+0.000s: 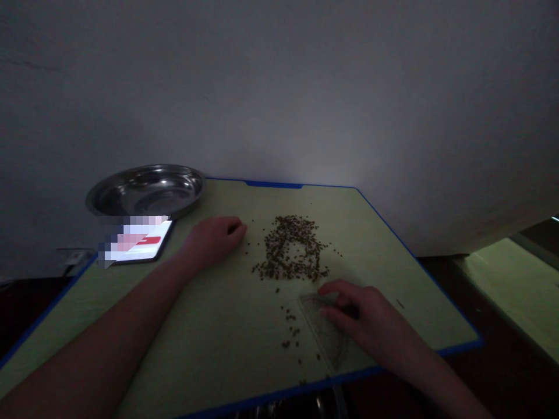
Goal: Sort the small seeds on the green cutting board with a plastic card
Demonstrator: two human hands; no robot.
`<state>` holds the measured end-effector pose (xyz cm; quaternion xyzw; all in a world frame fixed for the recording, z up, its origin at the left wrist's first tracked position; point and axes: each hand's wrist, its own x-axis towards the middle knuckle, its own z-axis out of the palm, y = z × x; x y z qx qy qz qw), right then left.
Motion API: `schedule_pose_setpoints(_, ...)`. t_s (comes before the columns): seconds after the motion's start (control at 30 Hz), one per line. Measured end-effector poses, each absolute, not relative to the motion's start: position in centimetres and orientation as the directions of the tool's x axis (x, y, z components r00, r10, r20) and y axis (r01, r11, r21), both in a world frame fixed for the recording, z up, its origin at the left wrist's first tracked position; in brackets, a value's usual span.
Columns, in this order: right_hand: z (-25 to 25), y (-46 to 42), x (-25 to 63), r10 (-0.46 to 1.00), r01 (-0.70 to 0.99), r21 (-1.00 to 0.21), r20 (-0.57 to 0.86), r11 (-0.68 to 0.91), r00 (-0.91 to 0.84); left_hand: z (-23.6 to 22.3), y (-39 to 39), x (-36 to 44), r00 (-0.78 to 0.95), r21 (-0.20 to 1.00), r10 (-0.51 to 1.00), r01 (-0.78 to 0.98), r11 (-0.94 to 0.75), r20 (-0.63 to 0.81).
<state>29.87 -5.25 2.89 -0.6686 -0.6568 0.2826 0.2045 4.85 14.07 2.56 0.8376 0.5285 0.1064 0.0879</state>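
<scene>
A clear plastic protractor (325, 331) lies near the table's front edge, its straight side facing left. My right hand (364, 314) is over it, thumb and bent fingers gripping its upper part. Beyond the protractor is a spread of small dark seeds or beans (292, 247), thinner in the middle, where the table shows through. A loose trail of the same grains runs toward the front edge beside the protractor. To the left of the spread, my left hand (216, 238) rests on the table in a loose fist, with nothing visible in it.
A wide steel basin (144, 192) stands at the back left of the blue-edged table (209, 349). In front of it lies a lit tablet or phone (148, 247). Part of a metal vessel (297, 407) shows below the front edge. A wall rises behind.
</scene>
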Motion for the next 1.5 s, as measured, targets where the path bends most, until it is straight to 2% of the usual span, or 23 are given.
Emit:
schedule_pose_setpoints(0.2, 5.3, -3.7, 30.6, 0.989, 0.782, -0.618, -0.054, 0.073, -0.135, 2.7, 13.7, 5.0, 0.41, 0.282, 0.908, 0.864, -0.417, 0.086)
schedule_pose_setpoints(0.33, 6.6, -2.2, 30.1, 0.957, 0.814, -0.521, 0.019, 0.256, -0.29, 2.4, 13.8, 4.9, 0.414, 0.287, 0.905, 0.859, -0.425, 0.101)
schedule_pose_setpoints(0.43, 6.7, -1.5, 29.1, 0.933, 0.823, -0.465, 0.016, 0.325, -0.36, 2.4, 13.7, 4.9, 0.415, 0.286, 0.904, 0.858, -0.427, 0.104)
schedule_pose_setpoints(0.8, 6.2, -1.2, 27.4, 0.942, 0.798, -0.533, -0.005, 0.281, -0.335, 2.4, 13.7, 4.9, 0.425, 0.266, 0.9, 0.86, -0.436, 0.1)
schedule_pose_setpoints(1.07, 4.9, -1.0, 27.1, 0.954, 0.807, -0.527, 0.023, 0.265, -0.298, 2.6, 13.5, 4.9, 0.417, 0.289, 0.904, 0.858, -0.425, 0.093)
schedule_pose_setpoints(1.37, 4.9, -1.1, 29.3, 0.987, 0.856, -0.491, 0.062, 0.162, -0.151, 2.4, 13.6, 4.8, 0.423, 0.296, 0.902, 0.853, -0.429, 0.089)
schedule_pose_setpoints(1.5, 5.7, -0.9, 29.1, 0.976, 0.832, -0.512, 0.082, 0.216, -0.203, 2.4, 13.6, 4.8, 0.432, 0.302, 0.896, 0.845, -0.441, 0.101)
